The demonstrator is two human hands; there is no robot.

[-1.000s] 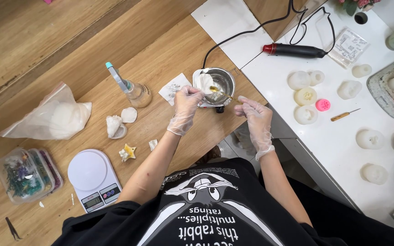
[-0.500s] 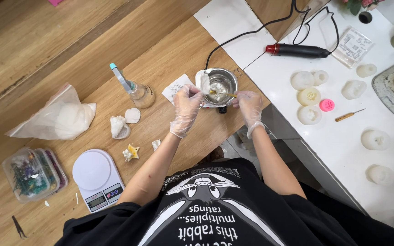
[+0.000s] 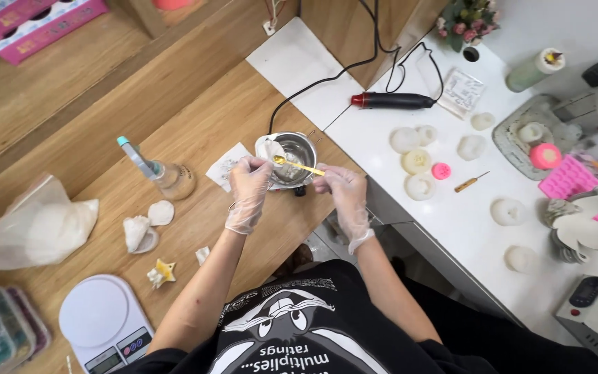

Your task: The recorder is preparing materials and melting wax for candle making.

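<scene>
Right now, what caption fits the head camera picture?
Gloved left hand holds a white shell over a metal pot; right hand spoons with a gold spoon.

Even, bright indoor light falls from above, so shadows are soft and short; a faint one lies under the pot [image 3: 292, 158] and beside the bag [image 3: 32, 228]. The white counter [image 3: 465, 221] is near overexposed, washing out the pale moulds on it, and the pot's metal rim glints. Wide-angle bending stretches the edges, and the right side, with the corners, looks smeared, while the centre is sharp.
</scene>
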